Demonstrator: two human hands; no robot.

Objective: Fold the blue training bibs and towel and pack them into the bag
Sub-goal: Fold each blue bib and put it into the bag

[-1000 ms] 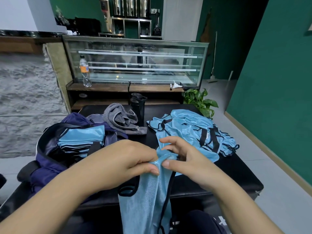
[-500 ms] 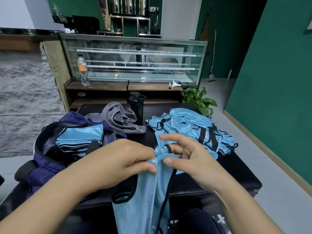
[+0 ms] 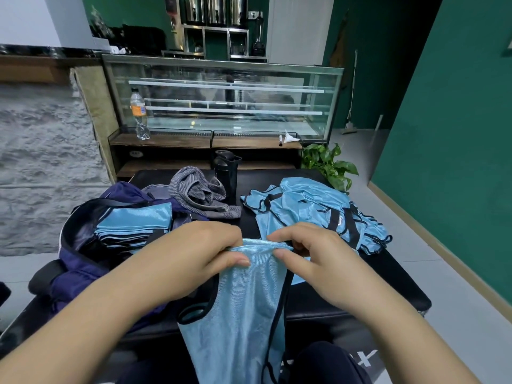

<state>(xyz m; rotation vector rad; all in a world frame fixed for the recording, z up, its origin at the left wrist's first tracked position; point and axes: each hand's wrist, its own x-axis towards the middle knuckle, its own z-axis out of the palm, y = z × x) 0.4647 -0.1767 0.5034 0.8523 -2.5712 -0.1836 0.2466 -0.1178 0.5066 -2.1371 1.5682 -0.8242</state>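
Head view: bib (image 3: 238, 314) hanging lengthwise

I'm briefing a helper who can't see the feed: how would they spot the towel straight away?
Start at the black table. At its far edge stands a black bottle; the towel lies crumpled just left of it, behind the open bag. It is the only grey, ribbed cloth there; the bibs are all shiny light blue with black trim.
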